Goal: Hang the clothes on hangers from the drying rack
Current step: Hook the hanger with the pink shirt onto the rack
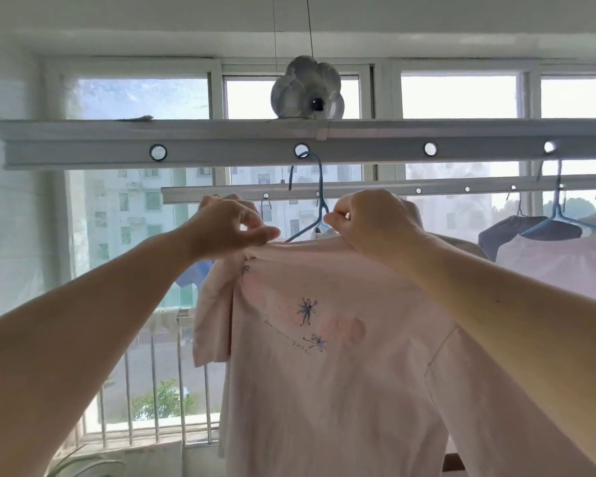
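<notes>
A pale pink T-shirt (324, 373) with small blue flower prints hangs in front of me on a blue hanger (320, 187). The hanger's hook sits in a round hole of the near white rack bar (221, 146). My left hand (227, 228) pinches the shirt's neckline on the left of the hanger stem. My right hand (369, 222) pinches the neckline on the right, close to the stem. Both arms reach up from the lower corners.
A second rack bar (427, 189) runs behind, carrying other hangers with a dark garment (530, 232) and a pinkish one (565, 266) at the right. A white flower-shaped object (307, 87) sits on the near bar. Windows and a railing (152, 390) lie beyond.
</notes>
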A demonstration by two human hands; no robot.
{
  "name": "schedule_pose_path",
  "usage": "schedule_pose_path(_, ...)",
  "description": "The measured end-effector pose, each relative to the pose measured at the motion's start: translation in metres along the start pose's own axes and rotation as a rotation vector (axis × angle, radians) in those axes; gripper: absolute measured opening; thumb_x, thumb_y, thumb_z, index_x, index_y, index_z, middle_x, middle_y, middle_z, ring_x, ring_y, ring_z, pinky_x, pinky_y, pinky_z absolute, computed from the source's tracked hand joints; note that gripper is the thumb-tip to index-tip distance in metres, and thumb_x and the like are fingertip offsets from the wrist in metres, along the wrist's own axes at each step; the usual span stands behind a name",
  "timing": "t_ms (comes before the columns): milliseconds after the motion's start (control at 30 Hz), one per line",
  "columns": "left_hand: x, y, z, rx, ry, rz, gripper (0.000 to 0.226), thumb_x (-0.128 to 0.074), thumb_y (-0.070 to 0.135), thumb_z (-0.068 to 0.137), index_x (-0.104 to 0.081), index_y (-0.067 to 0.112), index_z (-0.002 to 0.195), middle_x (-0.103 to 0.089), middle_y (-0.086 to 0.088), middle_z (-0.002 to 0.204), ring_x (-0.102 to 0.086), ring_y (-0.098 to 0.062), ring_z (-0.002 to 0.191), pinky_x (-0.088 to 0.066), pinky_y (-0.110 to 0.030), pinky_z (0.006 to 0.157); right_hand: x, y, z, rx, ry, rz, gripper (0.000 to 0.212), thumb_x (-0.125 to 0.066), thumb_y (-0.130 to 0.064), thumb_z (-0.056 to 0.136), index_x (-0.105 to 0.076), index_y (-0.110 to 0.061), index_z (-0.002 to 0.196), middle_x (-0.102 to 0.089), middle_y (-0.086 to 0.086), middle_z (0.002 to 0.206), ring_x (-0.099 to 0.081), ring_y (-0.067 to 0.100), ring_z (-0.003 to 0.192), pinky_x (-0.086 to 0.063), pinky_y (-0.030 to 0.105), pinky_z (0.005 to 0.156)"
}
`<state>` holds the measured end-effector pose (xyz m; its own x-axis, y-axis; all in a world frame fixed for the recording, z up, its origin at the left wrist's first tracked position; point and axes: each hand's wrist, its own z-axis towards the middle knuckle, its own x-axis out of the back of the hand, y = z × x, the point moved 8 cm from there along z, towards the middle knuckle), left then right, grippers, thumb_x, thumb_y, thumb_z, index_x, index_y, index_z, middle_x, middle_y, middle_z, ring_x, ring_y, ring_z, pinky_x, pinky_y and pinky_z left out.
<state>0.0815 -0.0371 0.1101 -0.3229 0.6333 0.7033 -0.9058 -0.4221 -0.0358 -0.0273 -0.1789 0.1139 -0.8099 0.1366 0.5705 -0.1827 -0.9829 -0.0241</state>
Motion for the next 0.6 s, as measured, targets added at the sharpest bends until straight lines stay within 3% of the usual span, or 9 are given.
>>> schedule_pose_path(67,-0.014,-0.008,-0.008,0.088,-0.153,-0.104,0.045,-0.060,0.054,0.077,-0.070,0.010,0.075,-0.068,-0.005,0.086,-0.060,-0.019,0.085,-0.041,-0.040,0.089,-0.001,-0.004,-0.001,0.016,0.028,-0.008,0.033,-0.042,-0.042,0.093,-0.067,-0.022,0.086,-0.066,-0.004,0.083,-0.057,0.022,0.083,-0.031,0.031,0.070)
schedule_pose_path(133,-0.023,-0.011,-0.015,0.142,-0.232,-0.138,0.046,-0.059,0.051,0.080,-0.068,0.005,0.080,-0.068,-0.015,0.083,-0.060,-0.022,0.074,-0.045,-0.032,0.071,-0.001,-0.007,-0.001,0.027,0.049,-0.019,0.034,-0.042,-0.042,0.093,-0.067,-0.022,0.085,-0.066,-0.003,0.081,-0.057,0.022,0.082,-0.034,0.032,0.069)
schedule_pose_path(200,-0.027,-0.011,-0.018,0.163,-0.242,-0.145,0.034,-0.060,0.043,0.081,-0.069,0.011,0.082,-0.069,-0.007,0.081,-0.060,-0.015,0.073,-0.044,-0.023,0.068,0.000,-0.008,-0.002,0.036,0.057,-0.012,0.034,-0.041,-0.043,0.093,-0.067,-0.022,0.083,-0.065,-0.004,0.078,-0.057,0.023,0.081,-0.035,0.033,0.069)
schedule_pose_path(300,-0.029,-0.014,-0.022,0.194,-0.224,-0.215,0.013,-0.066,0.027,0.081,-0.071,0.018,0.088,-0.070,0.002,0.091,-0.061,-0.003,0.081,-0.044,-0.010,0.075,0.002,-0.008,-0.003,0.052,0.076,0.016,0.035,-0.043,-0.043,0.092,-0.066,-0.021,0.080,-0.065,-0.005,0.075,-0.056,0.021,0.077,-0.032,0.032,0.068)
schedule_pose_path(400,-0.018,-0.023,-0.022,0.254,-0.056,-0.398,0.014,-0.064,0.009,0.082,-0.072,0.018,0.088,-0.071,0.003,0.089,-0.061,0.003,0.079,-0.042,0.000,0.069,0.005,-0.007,-0.005,0.068,0.089,0.052,0.032,-0.044,-0.044,0.091,-0.067,-0.024,0.080,-0.065,-0.008,0.076,-0.054,0.018,0.075,-0.030,0.030,0.070)
schedule_pose_path(500,0.005,-0.029,-0.022,0.303,0.265,-0.546,0.017,-0.065,0.006,0.080,-0.073,0.021,0.081,-0.070,0.009,0.081,-0.062,0.005,0.069,-0.048,-0.005,0.070,0.008,-0.008,-0.005,0.076,0.089,0.070,0.032,-0.045,-0.043,0.089,-0.066,-0.023,0.076,-0.064,-0.010,0.073,-0.053,0.016,0.072,-0.029,0.029,0.068)
schedule_pose_path(600,0.009,-0.017,-0.014,0.243,0.241,-0.366,0.015,-0.064,0.005,0.080,-0.073,0.012,0.088,-0.069,0.007,0.084,-0.060,0.004,0.072,-0.047,-0.005,0.075,0.007,-0.010,-0.003,0.078,0.061,0.053,0.032,-0.044,-0.042,0.089,-0.065,-0.023,0.076,-0.064,-0.010,0.074,-0.053,0.018,0.073,-0.030,0.029,0.068)
